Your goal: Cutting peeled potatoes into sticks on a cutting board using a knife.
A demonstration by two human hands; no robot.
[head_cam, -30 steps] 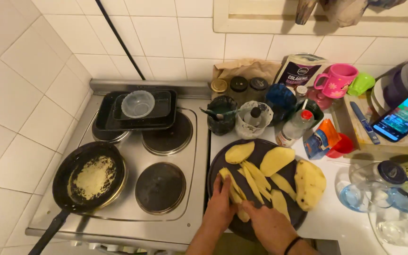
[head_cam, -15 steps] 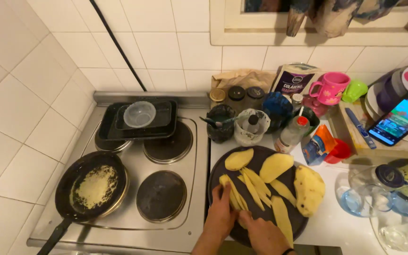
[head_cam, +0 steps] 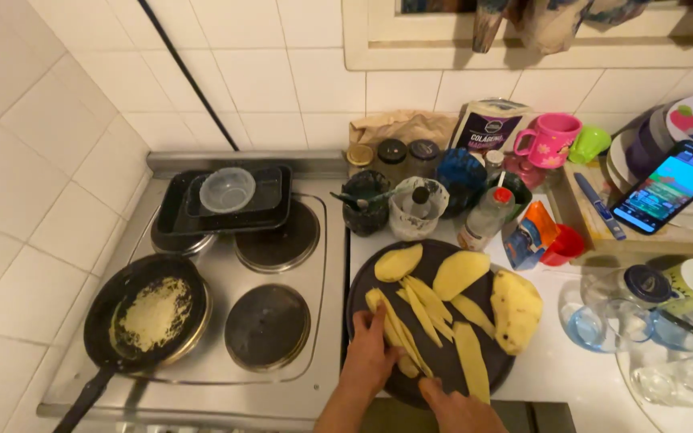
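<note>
White square wall tiles [head_cam: 66,120] fill the upper and left frame, crossed diagonally by a thin black cable [head_cam: 190,76] at upper centre-left. A cream-painted window sill [head_cam: 523,52] runs along the upper right, with patterned cloth [head_cam: 555,16] hanging at the top edge. Steel electric stove [head_cam: 202,385] at lower left; white countertop [head_cam: 571,377] at lower right. Warm, dim indoor light.

Black frying pan [head_cam: 147,321] on stove [head_cam: 282,240]; pink mug [head_cam: 551,138], lit phone [head_cam: 669,186] right.
</note>
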